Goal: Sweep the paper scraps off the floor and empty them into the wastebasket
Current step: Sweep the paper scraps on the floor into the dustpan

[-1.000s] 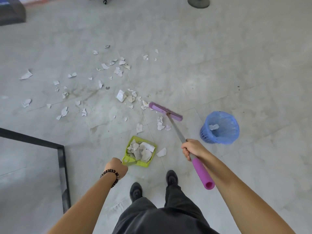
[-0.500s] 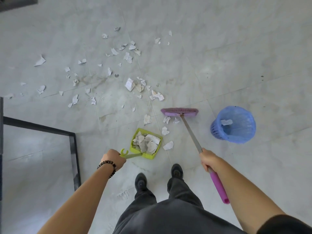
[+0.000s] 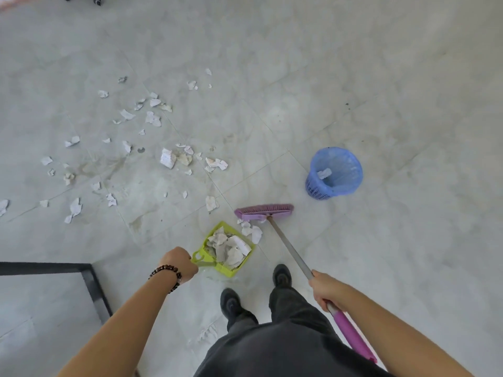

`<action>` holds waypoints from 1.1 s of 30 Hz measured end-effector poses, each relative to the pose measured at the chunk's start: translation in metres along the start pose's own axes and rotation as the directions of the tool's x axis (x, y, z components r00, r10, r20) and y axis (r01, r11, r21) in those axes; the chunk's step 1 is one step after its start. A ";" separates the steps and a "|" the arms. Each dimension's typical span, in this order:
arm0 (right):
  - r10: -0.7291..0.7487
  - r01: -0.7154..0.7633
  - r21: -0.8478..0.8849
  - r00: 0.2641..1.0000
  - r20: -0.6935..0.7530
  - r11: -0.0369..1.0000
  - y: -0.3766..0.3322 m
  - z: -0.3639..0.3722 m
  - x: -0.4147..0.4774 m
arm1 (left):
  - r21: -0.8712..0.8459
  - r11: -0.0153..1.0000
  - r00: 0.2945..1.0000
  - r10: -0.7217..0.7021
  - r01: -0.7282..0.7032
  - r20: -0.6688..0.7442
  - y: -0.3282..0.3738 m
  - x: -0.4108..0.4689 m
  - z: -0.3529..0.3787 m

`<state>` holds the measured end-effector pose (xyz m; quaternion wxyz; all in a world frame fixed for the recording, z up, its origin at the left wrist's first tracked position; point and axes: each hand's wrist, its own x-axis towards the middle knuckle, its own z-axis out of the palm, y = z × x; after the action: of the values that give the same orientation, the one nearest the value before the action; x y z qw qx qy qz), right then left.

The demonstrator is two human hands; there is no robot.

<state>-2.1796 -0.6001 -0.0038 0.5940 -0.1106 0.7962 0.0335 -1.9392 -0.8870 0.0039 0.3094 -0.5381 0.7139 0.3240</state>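
My left hand (image 3: 178, 263) grips the handle of a lime-green dustpan (image 3: 215, 261) that rests on the floor and holds several crumpled paper scraps. My right hand (image 3: 326, 291) holds the metal shaft of a purple broom (image 3: 264, 210); its head sits on the floor just beyond the dustpan's mouth. A few scraps (image 3: 251, 231) lie between the broom head and the pan. Many more white paper scraps (image 3: 167, 157) are scattered over the grey tiles to the far left. The blue mesh wastebasket (image 3: 333, 174) stands upright to the right with one scrap inside.
A black metal frame (image 3: 89, 278) with a glass-like panel runs along the lower left. My two black shoes (image 3: 281, 276) stand just behind the dustpan. Caster wheels (image 3: 96, 0) show at the top left edge. Grey tiled floor stretches to the right.
The broom head has been pulled closer to the dustpan, pushing a few scraps up to its mouth. The dustpan has stayed in my left hand on the floor.
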 end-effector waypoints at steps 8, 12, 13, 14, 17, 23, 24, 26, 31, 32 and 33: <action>0.043 -0.079 0.534 0.996 0.078 0.842 -0.020 0.018 -0.005 | 0.019 1.000 1.000 0.020 -0.020 0.008 -0.002 -0.015 0.027; 0.068 -0.072 0.435 0.997 0.025 0.898 -0.025 0.007 0.018 | 0.105 0.994 1.000 0.024 -0.023 -0.013 0.002 -0.024 0.032; 0.064 -0.070 0.393 0.998 0.029 0.917 -0.024 0.006 0.020 | 0.129 0.992 1.000 0.020 -0.019 -0.011 0.003 -0.028 0.035; 0.047 -0.057 0.357 0.998 0.036 0.932 -0.025 0.006 0.019 | 0.148 0.989 1.000 0.012 -0.011 -0.008 0.004 -0.032 0.039; -0.016 0.014 0.247 1.000 0.008 0.969 -0.020 0.012 0.015 | 0.159 0.987 1.000 -0.015 0.017 -0.013 0.007 -0.032 0.052; -0.064 0.034 0.242 0.991 0.115 0.970 -0.003 0.027 -0.010 | 0.193 0.980 0.998 -0.043 0.051 -0.045 0.014 -0.025 0.056; -0.076 0.031 0.277 0.986 0.152 0.960 0.000 0.027 -0.014 | 0.196 0.979 0.998 -0.041 0.049 -0.046 0.018 -0.023 0.056; -0.119 0.029 0.367 0.967 0.226 0.930 0.009 0.026 -0.023 | 0.205 0.977 0.998 -0.046 0.054 -0.042 0.024 -0.019 0.057; -0.108 -0.222 0.698 0.912 0.395 0.680 0.021 0.002 -0.046 | 0.197 0.979 0.998 -0.049 0.056 -0.035 0.019 -0.028 0.058; -0.093 -0.298 0.719 0.888 0.450 0.627 0.020 -0.006 -0.052 | 0.182 0.982 0.998 -0.049 0.054 -0.032 0.015 -0.030 0.057; -0.084 -0.332 0.725 0.878 0.472 0.603 0.021 -0.012 -0.056 | 0.167 0.984 0.998 -0.049 0.054 -0.031 0.010 -0.032 0.056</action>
<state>-2.1803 -0.5744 0.0519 0.7474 0.2306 0.5697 -0.2522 -1.9363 -0.8223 -0.0028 0.3524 -0.5327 0.7285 0.2475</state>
